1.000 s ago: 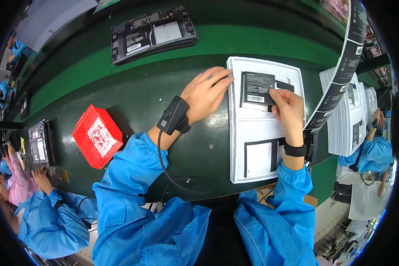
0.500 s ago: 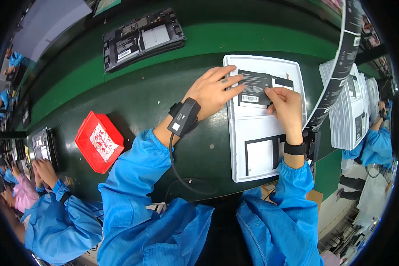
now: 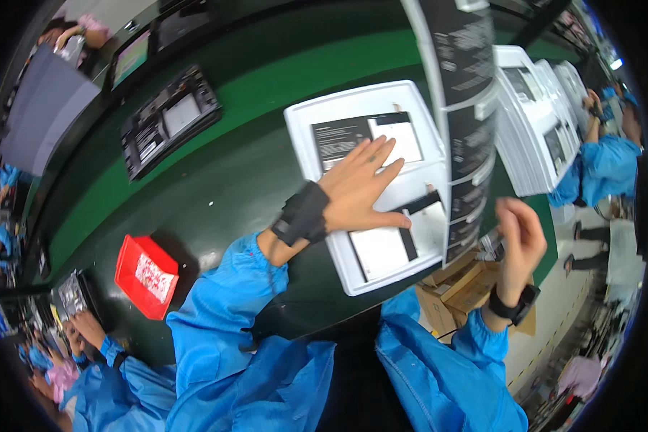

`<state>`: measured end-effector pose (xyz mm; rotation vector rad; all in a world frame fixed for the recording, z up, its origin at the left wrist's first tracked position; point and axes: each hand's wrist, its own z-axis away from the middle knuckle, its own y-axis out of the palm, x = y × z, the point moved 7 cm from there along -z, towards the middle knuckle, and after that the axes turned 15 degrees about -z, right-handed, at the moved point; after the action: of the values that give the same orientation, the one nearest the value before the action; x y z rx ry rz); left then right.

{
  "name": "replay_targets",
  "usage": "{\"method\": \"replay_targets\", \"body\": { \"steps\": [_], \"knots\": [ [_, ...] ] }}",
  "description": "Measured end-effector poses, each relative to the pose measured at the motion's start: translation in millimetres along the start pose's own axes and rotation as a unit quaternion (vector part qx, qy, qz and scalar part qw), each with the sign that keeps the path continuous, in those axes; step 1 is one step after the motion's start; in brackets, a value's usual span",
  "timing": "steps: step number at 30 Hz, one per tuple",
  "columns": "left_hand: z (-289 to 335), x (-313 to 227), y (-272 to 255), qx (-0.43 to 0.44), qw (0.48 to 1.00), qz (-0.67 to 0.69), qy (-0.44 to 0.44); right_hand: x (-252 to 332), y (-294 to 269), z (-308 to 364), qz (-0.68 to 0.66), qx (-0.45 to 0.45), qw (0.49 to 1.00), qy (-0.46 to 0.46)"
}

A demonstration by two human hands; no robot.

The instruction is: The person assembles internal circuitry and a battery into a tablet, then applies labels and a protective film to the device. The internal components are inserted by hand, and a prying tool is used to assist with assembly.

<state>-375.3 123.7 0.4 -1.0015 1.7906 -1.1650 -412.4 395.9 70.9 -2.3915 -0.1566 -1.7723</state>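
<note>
My left hand (image 3: 363,189) lies over a white plastic tray (image 3: 311,115), fingers spread and stretched out, thumb apart. Its fingertips rest at the edge of a flat battery pack (image 3: 340,137) in the far compartment, black and printed on the left, white on the right. The thumb reaches over a second flat pack (image 3: 381,252), white with black bands, in the near compartment. Off the tray's right side hangs my right hand (image 3: 522,241), fingers curled but smeared by motion. Whether it holds anything cannot be made out. A long strip of black labels (image 3: 471,108) curves down between that hand and the tray.
A stack of white trays (image 3: 515,137) stands at the far right. Opened devices (image 3: 169,119) lie on the far left ledge. A red bin (image 3: 144,277) with white bits stands left. Below the right table edge is a cardboard box (image 3: 450,291). A co-worker's hands (image 3: 86,331) work at far left.
My right hand has left the far battery pack and moved right, off the tray. My left hand has come over the tray. The view has turned, and the label strip now hangs along the tray's right side.
</note>
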Motion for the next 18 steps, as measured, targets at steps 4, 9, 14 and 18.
{"method": "replay_targets", "body": {
  "steps": [4, 9, 14, 18],
  "knots": [
    [-22, -43, -14, 0.008, 0.907, 0.42, -0.036, -44, 4, -13, -0.035, 0.047, 0.996, 0.062],
    [-33, -91, 13, -0.004, 0.759, 0.635, -0.145, -54, -3, -6, -0.108, 0.061, 0.985, 0.12],
    [-32, -92, 39, 0.042, 0.552, 0.783, -0.285, -47, -23, -2, -0.045, 0.112, 0.99, 0.074],
    [-38, -92, 42, 0.045, 0.49, 0.824, -0.279, -42, -27, -1, 0.005, 0.111, 0.991, 0.077]
  ]
}}
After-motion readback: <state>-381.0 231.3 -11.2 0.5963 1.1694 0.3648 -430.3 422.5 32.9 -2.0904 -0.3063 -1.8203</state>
